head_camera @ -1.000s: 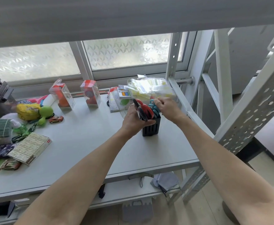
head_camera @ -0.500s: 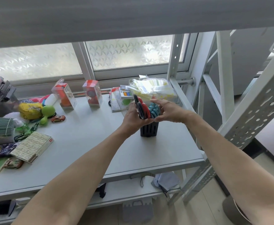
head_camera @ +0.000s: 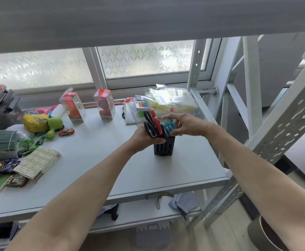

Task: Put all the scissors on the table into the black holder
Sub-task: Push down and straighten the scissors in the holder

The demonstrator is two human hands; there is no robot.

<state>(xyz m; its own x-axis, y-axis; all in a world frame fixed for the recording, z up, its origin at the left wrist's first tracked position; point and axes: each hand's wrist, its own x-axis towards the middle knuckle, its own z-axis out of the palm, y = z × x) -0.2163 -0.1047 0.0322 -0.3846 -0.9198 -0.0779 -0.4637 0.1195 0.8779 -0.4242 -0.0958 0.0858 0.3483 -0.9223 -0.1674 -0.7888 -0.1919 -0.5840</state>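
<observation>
Just right of the frame's centre, the black holder (head_camera: 164, 148) stands upright on the grey counter (head_camera: 97, 160), near its right end. Scissors are already in it, handles up: a pair with black handles (head_camera: 149, 126) at the left, a pair with red handles (head_camera: 155, 122) just behind it, and blue-handled scissors (head_camera: 168, 126) at the right. All three lean a little toward the upper left.

The left hand (head_camera: 144, 137) is against the holder's left side at the rim, its fingers curled around the black handles and gripping them. The right hand (head_camera: 186, 124) comes in from the right above the holder, fingers spread and loosely open, with the fingertips (head_camera: 172, 132) touching the blue handles; it grips nothing firmly.

At the left of the frame, well apart from the holder, lie a flat white box (head_camera: 37, 163), a small toy car (head_camera: 66, 132) and a green plush toy (head_camera: 55, 124). Two clear packaged boxes (head_camera: 104, 104) stand toward the window, and a clear bag (head_camera: 169, 100) sits behind the hands.
</observation>
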